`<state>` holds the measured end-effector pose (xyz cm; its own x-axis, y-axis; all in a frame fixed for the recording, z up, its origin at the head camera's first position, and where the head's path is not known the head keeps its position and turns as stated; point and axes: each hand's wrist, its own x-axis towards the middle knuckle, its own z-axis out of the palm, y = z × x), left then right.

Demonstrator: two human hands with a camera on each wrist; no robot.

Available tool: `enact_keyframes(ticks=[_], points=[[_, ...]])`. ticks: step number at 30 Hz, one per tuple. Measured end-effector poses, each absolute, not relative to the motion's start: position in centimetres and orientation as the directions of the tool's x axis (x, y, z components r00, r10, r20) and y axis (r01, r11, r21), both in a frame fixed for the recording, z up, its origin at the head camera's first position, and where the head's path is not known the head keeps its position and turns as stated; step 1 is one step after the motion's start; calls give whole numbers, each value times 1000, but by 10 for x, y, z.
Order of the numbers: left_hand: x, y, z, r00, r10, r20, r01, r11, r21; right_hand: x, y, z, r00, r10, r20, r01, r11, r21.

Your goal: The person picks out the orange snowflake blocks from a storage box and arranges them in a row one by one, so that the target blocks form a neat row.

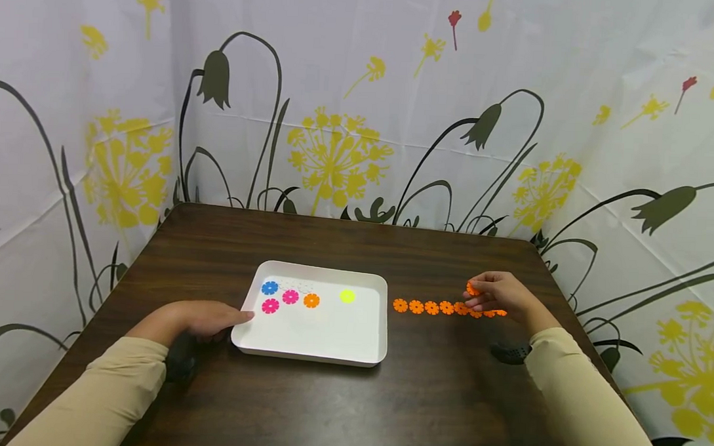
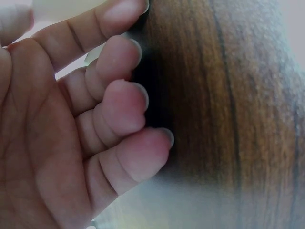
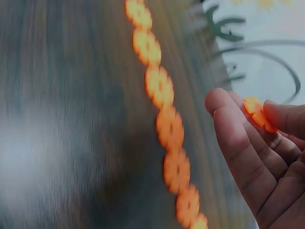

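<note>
My left hand (image 1: pixel 212 318) holds the left edge of a shallow white tray (image 1: pixel 306 333), with the thumb over the rim. In the left wrist view its fingers (image 2: pixel 125 107) are curled close to the tabletop. Flower-shaped discs lie in the tray: a blue disc (image 1: pixel 269 287), two pink discs (image 1: pixel 270 306), an orange disc (image 1: pixel 311 301) and a yellow disc (image 1: pixel 347 296). Between thumb and fingers, my right hand (image 1: pixel 504 295) pinches an orange flower-shaped disc (image 3: pixel 259 114). It is raised above a row of several orange discs (image 1: pixel 431 307), partly hidden by the hand.
Some clear or white discs (image 1: pixel 296 286) sit near the tray's back left, hard to make out. The dark wooden table (image 1: pixel 350 406) carries everything. Behind it hangs a white curtain (image 1: pixel 350 72) with a flower print.
</note>
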<state>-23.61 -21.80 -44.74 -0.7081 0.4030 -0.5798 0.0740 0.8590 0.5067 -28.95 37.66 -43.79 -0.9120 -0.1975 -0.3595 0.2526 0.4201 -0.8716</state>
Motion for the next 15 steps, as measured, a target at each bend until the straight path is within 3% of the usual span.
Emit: enact_keyframes(ticks=[15], points=[[-236,-218,-449,-708,381,-595,33,859,511,-277,449,-456,-932,-4,-362,312,497,-810]])
